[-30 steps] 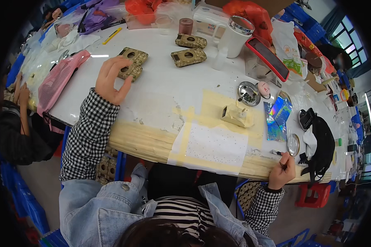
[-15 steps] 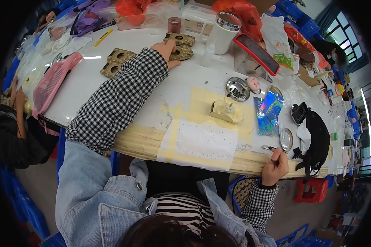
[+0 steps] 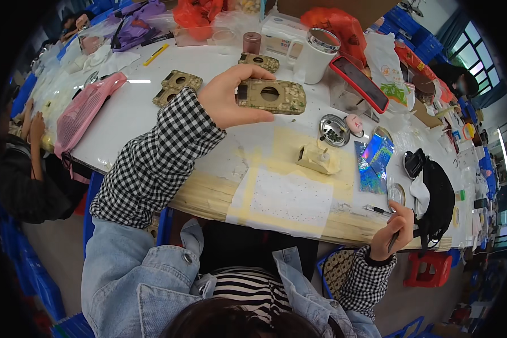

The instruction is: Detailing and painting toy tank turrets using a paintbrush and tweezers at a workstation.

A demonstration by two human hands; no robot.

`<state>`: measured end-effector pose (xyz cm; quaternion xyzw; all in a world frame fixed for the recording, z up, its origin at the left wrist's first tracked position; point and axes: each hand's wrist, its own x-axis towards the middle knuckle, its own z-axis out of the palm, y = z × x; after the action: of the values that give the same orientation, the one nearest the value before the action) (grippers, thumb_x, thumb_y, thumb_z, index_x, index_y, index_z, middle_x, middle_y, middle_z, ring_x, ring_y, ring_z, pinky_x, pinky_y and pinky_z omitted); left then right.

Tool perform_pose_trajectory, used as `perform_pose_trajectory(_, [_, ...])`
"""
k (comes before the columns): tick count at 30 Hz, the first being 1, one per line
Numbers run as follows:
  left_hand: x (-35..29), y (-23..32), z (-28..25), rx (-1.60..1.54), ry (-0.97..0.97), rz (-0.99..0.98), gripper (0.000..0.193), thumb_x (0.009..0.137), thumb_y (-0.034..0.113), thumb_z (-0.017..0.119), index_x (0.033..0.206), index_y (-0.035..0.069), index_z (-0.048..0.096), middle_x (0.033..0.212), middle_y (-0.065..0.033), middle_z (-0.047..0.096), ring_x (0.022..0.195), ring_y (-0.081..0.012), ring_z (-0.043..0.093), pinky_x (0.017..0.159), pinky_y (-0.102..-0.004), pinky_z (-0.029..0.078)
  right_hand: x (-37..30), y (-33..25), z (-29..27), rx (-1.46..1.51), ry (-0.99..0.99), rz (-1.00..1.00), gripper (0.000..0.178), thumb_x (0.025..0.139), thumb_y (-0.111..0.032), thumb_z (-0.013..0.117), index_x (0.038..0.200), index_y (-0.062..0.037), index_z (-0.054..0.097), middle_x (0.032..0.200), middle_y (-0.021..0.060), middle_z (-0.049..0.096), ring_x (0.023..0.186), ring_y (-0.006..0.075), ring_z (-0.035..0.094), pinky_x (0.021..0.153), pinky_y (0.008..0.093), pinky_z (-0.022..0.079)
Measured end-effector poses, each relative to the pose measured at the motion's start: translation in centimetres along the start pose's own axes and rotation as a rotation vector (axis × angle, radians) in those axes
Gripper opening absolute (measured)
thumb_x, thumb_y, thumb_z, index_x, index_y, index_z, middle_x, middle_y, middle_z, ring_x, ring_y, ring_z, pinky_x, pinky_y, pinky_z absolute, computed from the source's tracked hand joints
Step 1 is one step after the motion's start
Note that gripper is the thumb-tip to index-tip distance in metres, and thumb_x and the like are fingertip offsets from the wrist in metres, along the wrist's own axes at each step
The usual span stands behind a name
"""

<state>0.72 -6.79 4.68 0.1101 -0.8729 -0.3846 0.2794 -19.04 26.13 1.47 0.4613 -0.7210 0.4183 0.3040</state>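
Observation:
My left hand point(image 3: 224, 101) grips a camouflage toy tank hull point(image 3: 290, 97) by its left end, thumb below and fingers above, raised over the table. The hull has a round hole in its top. Behind it a similar tank hull point(image 3: 266, 63) lies on the table, and two more hulls point(image 3: 185, 80) sit left of my wrist. My right hand point(image 3: 400, 224) is closed round a thin dark pen-like tool point(image 3: 394, 241) near the table's front edge. A cream block-shaped holder point(image 3: 316, 158) stands between my hands, beyond a speckled white sheet point(image 3: 290, 197).
A metal dish point(image 3: 325, 138) with small dark pieces sits beside a pink round case point(image 3: 355, 123). Shiny foil bags point(image 3: 372, 169) and a black bag point(image 3: 438, 197) lie at right. A white mug point(image 3: 315, 62) and red-cased phone point(image 3: 359, 84) stand behind. Another person's hand point(image 3: 36, 128) shows at far left.
My left hand has picked up one of the two hulls at the back and brought it nearer. My right hand has shifted slightly right and turned, showing the dark tool.

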Motion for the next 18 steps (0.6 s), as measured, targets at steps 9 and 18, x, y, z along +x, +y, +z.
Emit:
perform_pose_trajectory(9, [2.2, 2.9, 2.6, -0.529, -0.024, 0.02, 0.059, 0.068, 0.007, 0.076, 0.118, 0.002, 0.044, 0.108, -0.0056, 0.053, 0.101, -0.0123, 0.051, 0.09, -0.0263, 0.042, 11.5, -3.7, 4.8, 0.193, -0.092, -0.391, 0.044, 0.088, -0.042, 0.051, 0.087, -0.0003, 0.065, 0.054, 0.003, 0.041, 0.049, 0.0176, 0.04, 0.047, 0.0298, 0.031])
perform_pose_trajectory(18, [0.1, 1.4, 4.0, -0.518, -0.17, 0.089, 0.075, 0.062, 0.008, 0.08, 0.123, 0.001, 0.038, 0.108, -0.0054, 0.046, 0.103, -0.0123, 0.046, 0.091, -0.0256, 0.038, 10.3, -4.8, 9.7, 0.313, -0.474, -0.486, 0.064, 0.061, -0.041, 0.078, 0.105, 0.0011, 0.057, 0.069, 0.008, 0.058, 0.053, 0.0177, 0.055, 0.05, 0.0286, 0.044])
